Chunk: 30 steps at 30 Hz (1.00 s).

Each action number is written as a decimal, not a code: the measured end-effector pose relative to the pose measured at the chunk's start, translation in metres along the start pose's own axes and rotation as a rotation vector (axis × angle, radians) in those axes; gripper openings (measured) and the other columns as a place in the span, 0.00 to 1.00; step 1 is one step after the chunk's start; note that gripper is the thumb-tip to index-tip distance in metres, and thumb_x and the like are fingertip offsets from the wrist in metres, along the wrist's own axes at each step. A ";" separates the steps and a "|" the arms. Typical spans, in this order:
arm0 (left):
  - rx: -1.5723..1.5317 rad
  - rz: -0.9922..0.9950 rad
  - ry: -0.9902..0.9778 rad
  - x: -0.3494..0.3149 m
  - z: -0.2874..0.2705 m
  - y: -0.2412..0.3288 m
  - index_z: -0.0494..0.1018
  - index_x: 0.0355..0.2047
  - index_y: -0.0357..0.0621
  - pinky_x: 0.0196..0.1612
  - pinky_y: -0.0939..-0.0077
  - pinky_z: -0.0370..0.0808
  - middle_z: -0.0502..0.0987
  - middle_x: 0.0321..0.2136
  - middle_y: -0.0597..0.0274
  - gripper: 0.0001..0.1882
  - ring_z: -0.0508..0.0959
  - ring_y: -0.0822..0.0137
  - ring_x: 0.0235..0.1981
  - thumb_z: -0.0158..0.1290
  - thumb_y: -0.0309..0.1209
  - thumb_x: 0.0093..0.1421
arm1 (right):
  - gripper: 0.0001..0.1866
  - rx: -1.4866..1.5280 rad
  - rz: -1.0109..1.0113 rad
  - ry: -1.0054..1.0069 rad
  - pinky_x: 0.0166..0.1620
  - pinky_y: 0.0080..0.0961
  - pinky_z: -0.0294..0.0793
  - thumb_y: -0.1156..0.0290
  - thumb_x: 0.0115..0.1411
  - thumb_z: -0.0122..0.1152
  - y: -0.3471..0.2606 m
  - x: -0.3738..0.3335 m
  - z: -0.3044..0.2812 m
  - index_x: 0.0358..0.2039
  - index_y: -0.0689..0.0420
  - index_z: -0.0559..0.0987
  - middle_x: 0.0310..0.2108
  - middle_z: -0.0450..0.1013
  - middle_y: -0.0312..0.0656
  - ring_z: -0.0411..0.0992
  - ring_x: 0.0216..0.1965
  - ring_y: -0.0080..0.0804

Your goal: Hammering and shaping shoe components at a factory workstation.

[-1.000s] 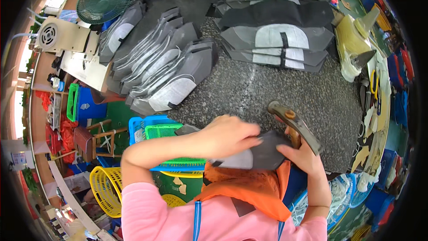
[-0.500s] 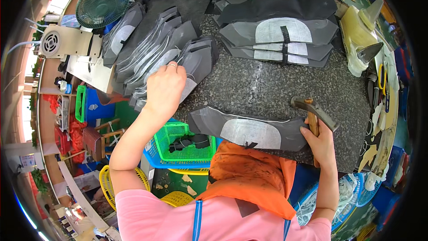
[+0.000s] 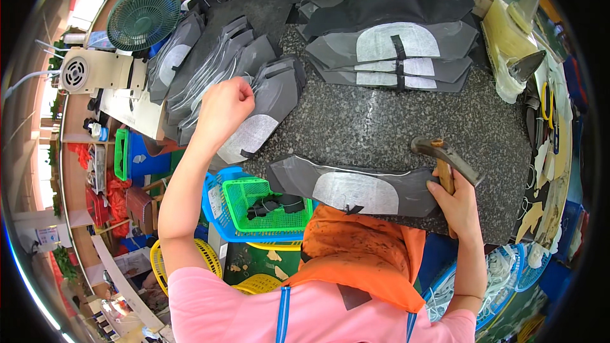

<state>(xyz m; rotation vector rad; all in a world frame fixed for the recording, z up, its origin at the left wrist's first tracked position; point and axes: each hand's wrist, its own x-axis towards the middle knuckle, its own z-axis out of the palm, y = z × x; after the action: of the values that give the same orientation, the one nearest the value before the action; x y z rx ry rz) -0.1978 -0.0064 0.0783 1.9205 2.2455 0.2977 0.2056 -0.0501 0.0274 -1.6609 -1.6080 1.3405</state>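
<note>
My right hand (image 3: 456, 200) is wrapped round the wooden handle of a hammer (image 3: 448, 160), whose metal head points up and right. Its thumb lies against the right end of a dark grey cut panel (image 3: 295, 174) at the near edge of the stone slab. That panel bears a pale half-round patch, a small black tab and a white line along its far edge. My left hand (image 3: 225, 105) is closed over a fanned stack of similar grey panels (image 3: 279, 92) at the left; whatever its curled fingers hold is hidden.
More grey panels (image 3: 454, 41) are piled at the back of the speckled slab (image 3: 356, 117). Beyond its left side are a green fan (image 3: 143, 18) and a beige machine (image 3: 95, 70). A green basket (image 3: 244, 185) stands below the front edge; yellow-handled scissors (image 3: 547, 103) lie far right.
My left hand has moved a little left and up, its fingers curled tighter, baring a panel's pale patch below it. My right hand and the hammer have hardly moved.
</note>
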 end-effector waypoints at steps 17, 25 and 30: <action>-0.409 0.717 -0.544 -0.014 0.050 0.142 0.76 0.34 0.38 0.34 0.80 0.73 0.79 0.27 0.64 0.09 0.76 0.77 0.29 0.60 0.26 0.53 | 0.17 0.010 -0.191 -0.028 0.42 0.23 0.70 0.76 0.54 0.64 -0.003 -0.002 -0.003 0.45 0.62 0.74 0.34 0.73 0.40 0.71 0.37 0.25; -1.095 0.119 -1.247 -0.015 0.105 0.184 0.75 0.32 0.36 0.32 0.82 0.71 0.76 0.25 0.67 0.09 0.74 0.80 0.28 0.62 0.24 0.52 | 0.13 -0.126 -0.269 0.033 0.34 0.29 0.72 0.75 0.53 0.64 -0.003 -0.022 -0.032 0.38 0.62 0.72 0.29 0.72 0.46 0.74 0.30 0.41; -0.492 0.711 -0.536 -0.037 0.120 0.183 0.74 0.31 0.39 0.32 0.69 0.73 0.76 0.27 0.58 0.07 0.76 0.60 0.28 0.59 0.23 0.50 | 0.12 -0.428 -0.334 -0.019 0.32 0.39 0.74 0.73 0.53 0.60 -0.022 -0.033 -0.067 0.38 0.61 0.74 0.25 0.73 0.49 0.74 0.30 0.52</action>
<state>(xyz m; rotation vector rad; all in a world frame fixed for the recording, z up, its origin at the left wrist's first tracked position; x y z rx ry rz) 0.0135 -0.0111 0.0106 2.0990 1.0009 0.3271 0.2583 -0.0568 0.0844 -1.5063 -2.1833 0.8907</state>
